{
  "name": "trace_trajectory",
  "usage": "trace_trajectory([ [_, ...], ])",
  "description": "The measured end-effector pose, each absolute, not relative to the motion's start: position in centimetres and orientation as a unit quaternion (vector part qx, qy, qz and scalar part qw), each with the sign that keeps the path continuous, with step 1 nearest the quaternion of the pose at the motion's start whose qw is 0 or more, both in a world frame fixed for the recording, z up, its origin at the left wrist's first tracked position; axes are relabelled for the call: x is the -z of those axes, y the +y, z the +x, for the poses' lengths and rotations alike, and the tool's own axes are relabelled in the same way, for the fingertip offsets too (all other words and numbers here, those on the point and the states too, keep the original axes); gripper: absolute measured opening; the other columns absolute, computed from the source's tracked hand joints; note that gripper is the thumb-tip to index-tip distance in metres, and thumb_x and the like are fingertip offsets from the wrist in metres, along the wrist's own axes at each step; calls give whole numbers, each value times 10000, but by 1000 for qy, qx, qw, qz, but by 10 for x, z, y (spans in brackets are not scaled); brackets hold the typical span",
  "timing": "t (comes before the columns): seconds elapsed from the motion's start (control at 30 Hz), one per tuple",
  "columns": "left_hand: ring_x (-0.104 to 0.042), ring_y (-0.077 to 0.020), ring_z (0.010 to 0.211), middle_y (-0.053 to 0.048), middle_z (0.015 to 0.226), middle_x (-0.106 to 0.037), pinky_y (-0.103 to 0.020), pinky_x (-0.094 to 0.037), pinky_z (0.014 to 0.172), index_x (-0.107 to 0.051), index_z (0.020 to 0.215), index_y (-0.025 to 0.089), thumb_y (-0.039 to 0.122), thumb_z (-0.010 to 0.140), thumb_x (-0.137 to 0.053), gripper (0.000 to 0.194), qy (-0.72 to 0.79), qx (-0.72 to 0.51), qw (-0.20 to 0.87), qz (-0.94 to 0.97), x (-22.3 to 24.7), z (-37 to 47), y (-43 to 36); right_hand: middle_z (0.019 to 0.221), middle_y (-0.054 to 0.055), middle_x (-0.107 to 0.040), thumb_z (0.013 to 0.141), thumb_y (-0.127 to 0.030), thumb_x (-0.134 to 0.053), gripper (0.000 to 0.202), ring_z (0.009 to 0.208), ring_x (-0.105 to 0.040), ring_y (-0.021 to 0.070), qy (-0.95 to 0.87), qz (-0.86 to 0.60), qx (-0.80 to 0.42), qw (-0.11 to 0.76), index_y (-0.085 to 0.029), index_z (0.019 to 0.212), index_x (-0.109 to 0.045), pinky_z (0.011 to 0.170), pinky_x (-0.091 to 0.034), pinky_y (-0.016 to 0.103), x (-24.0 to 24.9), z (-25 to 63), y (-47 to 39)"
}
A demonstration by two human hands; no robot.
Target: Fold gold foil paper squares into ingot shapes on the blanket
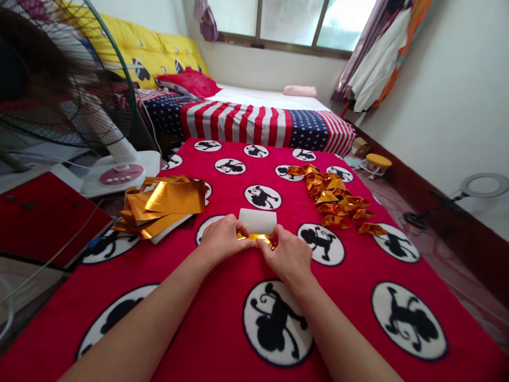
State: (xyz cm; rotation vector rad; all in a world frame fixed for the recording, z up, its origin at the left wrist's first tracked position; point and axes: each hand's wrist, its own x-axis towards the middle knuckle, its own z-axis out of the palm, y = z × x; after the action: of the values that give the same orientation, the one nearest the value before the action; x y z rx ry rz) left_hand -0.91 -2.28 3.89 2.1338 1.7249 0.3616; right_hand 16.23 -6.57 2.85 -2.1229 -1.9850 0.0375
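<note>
Between my hands lies a sheet of gold foil paper (pixel 257 220), its white back facing up and its near edge rolled over to show gold. My left hand (pixel 226 236) pinches the left end of that rolled edge, thumb pointing inward. At the right end, my right hand (pixel 289 253) grips the same fold with thumb and fingers. A loose stack of flat gold foil sheets (pixel 170 199) lies to the left of my left hand. Off to the right sits a heap of folded gold paper pieces (pixel 328 196), shaped like small ingots.
The red cloth (pixel 222 329) with monkey prints covers the table. A fan (pixel 123 159) stands at the left beside a red panel (pixel 51 217). Beyond the table is a bed (pixel 246 124); a yellow stool (pixel 377 160) and a ring-light stand (pixel 445 196) are on the right.
</note>
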Motion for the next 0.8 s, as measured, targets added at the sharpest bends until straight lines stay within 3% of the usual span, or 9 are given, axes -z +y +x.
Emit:
trace_trajectory([
  [0.27, -617, -205, 816, -25, 937, -678, -264, -365, 610, -768, 849, 293, 541, 631, -738, 331, 603, -129, 195, 763, -34, -13, -20, 833, 23, -686, 812, -533, -614, 318, 744, -649, 202, -680, -723, -27, 119, -230, 904, -577, 574, -287, 276, -28, 166, -67],
  [0.43, -605, -192, 791, -13, 917, -671, -265, -383, 639, -768, 857, 314, 460, 647, -742, 258, 585, -131, 206, 774, -32, -17, -17, 752, -28, -661, 828, -344, -614, 105, 660, -599, 148, -673, -718, -106, 142, -251, 870, -590, 544, -254, 260, -30, 181, -67],
  [0.57, -605, -194, 792, -14, 917, -669, -269, -385, 640, -772, 856, 319, 460, 644, -740, 257, 580, -129, 213, 776, -33, -18, -16, 733, -32, -647, 824, -252, -582, 31, 677, -595, 148, -668, -706, -138, 192, -248, 837, -610, 558, -325, 253, -26, 191, -69],
  [0.63, -610, -199, 804, -13, 919, -672, -269, -391, 646, -771, 848, 321, 465, 644, -738, 252, 581, -128, 212, 775, -34, -18, -16, 844, 8, -667, 838, -231, -555, 71, 807, -620, 174, -673, -689, -105, 248, -228, 855, -624, 652, -413, 267, -25, 189, -72],
  [0.7, -616, -203, 817, -16, 921, -677, -268, -400, 659, -771, 849, 317, 457, 649, -735, 248, 579, -128, 211, 777, -34, -18, -17, 1069, 80, -660, 878, -225, -507, 174, 1052, -589, 213, -691, -650, -52, 312, -192, 989, -636, 884, -442, 316, -26, 179, -78],
  [0.8, -620, -199, 808, -31, 899, -682, -266, -409, 668, -770, 851, 286, 430, 676, -709, 235, 568, -126, 202, 788, -33, -18, -17, 1428, 158, -480, 925, -343, -489, 492, 1352, -393, 262, -768, -558, -53, 309, -123, 1364, -466, 1136, -274, 439, -26, 151, -91],
])
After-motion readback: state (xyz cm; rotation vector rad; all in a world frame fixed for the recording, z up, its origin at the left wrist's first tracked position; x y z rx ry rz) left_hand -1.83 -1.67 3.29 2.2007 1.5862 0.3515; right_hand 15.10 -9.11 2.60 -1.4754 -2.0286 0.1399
